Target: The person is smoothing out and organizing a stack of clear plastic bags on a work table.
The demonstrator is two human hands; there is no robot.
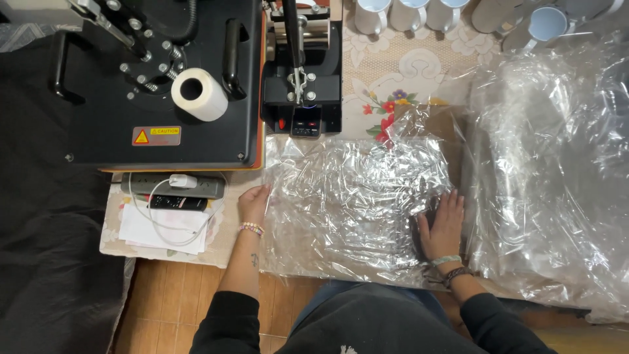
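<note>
A crinkled sheet of clear plastic wrap (357, 196) lies spread on the table in front of me. My left hand (253, 203) rests flat on the sheet's left edge, fingers together, with beaded bracelets at the wrist. Over on the sheet's right side, my right hand (444, 226) presses palm down with fingers spread. A dark object (417, 226) shows under the wrap just left of that hand. Neither hand grips anything.
A black heat press (164, 124) with a white tape roll (199, 94) fills the upper left. A smaller mug press (303, 85) stands beside it. White mugs (406, 13) line the back edge. More clear wrap (550, 164) is heaped at right. A power strip (171, 186) and papers (160, 229) lie at left.
</note>
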